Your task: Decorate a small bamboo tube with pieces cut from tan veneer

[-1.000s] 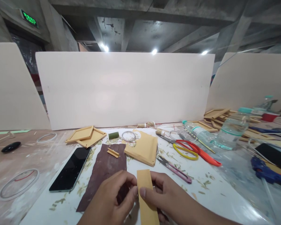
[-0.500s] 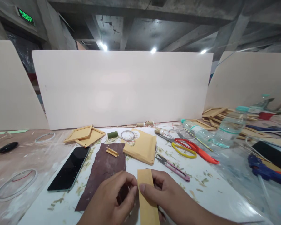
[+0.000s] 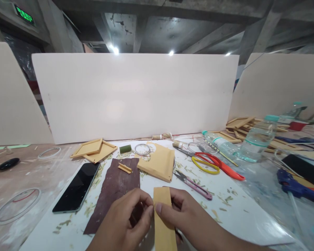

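My right hand [image 3: 184, 216] grips a flat tan strip [image 3: 163, 226], its thumb pressed on the front face and the other fingers behind. At the strip's left edge, my left hand [image 3: 128, 218] is closed in a pinch of thumb and forefinger; whatever lies between the fingertips is too small to make out. A dark brown sheet [image 3: 115, 195] lies beyond the left hand, with a small folded tan piece [image 3: 125, 168] on it. Just past the strip is a larger tan piece [image 3: 158, 162] with a ragged cut-out. Pink-handled snips [image 3: 196, 186] lie beyond my right hand.
A black phone [image 3: 77, 188] lies at left. Red-handled scissors [image 3: 217, 164], a yellow loop, water bottles [image 3: 259, 139] and a blue glue gun [image 3: 298, 186] are at right. A white board [image 3: 136, 97] stands behind. Green scraps litter the white sheet [image 3: 240, 223].
The view has shifted very slightly. Both hands keep the same hold and position, and the strip looks nearly unmoved.
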`<state>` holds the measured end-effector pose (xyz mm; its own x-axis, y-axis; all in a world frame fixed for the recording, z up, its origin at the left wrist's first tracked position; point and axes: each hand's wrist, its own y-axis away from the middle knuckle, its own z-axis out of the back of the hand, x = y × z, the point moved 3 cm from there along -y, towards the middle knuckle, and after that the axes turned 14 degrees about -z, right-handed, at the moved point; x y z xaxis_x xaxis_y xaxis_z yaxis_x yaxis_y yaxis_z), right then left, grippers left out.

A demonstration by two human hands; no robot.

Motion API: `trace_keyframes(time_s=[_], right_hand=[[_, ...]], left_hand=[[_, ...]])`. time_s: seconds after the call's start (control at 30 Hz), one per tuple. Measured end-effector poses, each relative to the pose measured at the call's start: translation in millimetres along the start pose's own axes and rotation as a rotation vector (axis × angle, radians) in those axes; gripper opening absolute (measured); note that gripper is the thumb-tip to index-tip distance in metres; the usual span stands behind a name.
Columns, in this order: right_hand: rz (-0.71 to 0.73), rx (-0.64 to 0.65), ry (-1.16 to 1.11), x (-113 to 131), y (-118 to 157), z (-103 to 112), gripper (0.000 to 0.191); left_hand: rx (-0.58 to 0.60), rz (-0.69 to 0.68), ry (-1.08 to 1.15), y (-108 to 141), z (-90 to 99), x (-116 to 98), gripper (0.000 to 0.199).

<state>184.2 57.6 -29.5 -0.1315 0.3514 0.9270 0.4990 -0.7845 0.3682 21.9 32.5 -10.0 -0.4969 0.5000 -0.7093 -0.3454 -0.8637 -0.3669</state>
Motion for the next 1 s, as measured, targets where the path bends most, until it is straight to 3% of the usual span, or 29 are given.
trace_keyframes(time_s=[0.37,0.73,0.87,1.0], right_hand=[[-0.038,-0.007,-0.003,0,-1,1,0.018],[-0.100,0.034,-0.036,-1,1,-2,0.026],[-0.033,0.007,0.002,0,-2,1,0.023],[-0.058,0.040,-0.034,-1,-1,-1,0.026]], left_hand=[[0.055,-0.084,-0.084,0,1.5,0,0.015],[0.038,0.040,-0.008,-2,10.6,9,0.015],[0.104,0.004,-0.021,-2,7.9,3,0.016],[0.116,-0.035,-0.028,-2,4.9,1,0.018]])
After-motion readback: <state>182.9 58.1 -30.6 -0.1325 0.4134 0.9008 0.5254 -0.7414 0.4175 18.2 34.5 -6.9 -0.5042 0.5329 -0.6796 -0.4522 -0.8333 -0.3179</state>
